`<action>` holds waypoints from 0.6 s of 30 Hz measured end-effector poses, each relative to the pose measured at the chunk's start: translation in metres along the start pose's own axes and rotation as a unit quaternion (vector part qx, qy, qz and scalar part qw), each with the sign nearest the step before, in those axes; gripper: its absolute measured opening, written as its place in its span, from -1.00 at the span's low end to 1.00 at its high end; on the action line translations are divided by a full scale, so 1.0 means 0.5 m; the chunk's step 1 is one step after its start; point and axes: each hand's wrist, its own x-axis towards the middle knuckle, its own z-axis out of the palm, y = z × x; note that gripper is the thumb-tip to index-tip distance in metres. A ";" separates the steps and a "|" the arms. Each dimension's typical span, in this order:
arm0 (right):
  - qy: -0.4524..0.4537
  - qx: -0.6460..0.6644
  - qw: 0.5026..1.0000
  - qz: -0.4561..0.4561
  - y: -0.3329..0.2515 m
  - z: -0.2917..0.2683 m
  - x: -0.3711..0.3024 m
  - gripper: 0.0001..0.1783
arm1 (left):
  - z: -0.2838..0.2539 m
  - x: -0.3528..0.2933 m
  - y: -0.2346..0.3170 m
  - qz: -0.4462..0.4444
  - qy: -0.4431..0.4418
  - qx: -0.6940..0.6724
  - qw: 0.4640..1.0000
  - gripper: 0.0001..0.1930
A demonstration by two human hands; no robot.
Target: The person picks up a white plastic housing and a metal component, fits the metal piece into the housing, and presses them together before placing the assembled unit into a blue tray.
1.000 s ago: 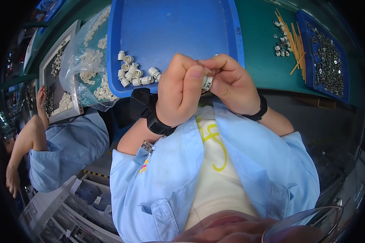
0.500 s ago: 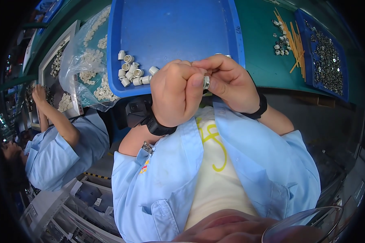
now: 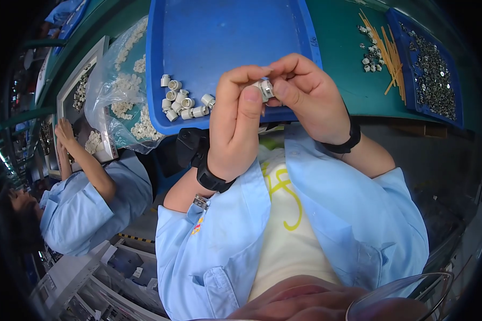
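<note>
In front of my chest, over the near edge of a blue tray, both hands come together on a small white cylindrical part with a shiny metal piece. My left hand pinches its left side between thumb and fingers. On the right side, the thumb and fingers of my right hand close on the metal end. Fingers hide some of the part. Several similar white cylindrical parts lie loose in the tray's near left corner, just left of my left hand.
Left of the tray lies a clear plastic bag with small white pieces. At the right are thin wooden sticks, a little pile of white and metal pieces, and a blue bin of small metal parts. A co-worker's hands are at far left.
My fingers have shifted around the part, which now shows more between them. My left hand has turned, its thumb now upright against the part. The co-worker's hands have moved too.
</note>
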 end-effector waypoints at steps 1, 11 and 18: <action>0.000 0.001 1.000 -0.002 -0.001 -0.001 0.002 -0.79 | -0.002 0.000 0.002 -0.021 -0.006 -0.013 1.000 -0.79; -0.026 -0.039 0.999 0.026 -0.009 -0.004 0.009 -0.78 | 0.002 -0.012 -0.018 0.030 -0.033 -0.058 0.997 -0.51; -0.017 -0.060 0.997 0.040 -0.007 -0.001 0.014 -0.76 | -0.001 -0.015 -0.025 0.039 -0.019 -0.012 0.999 -0.46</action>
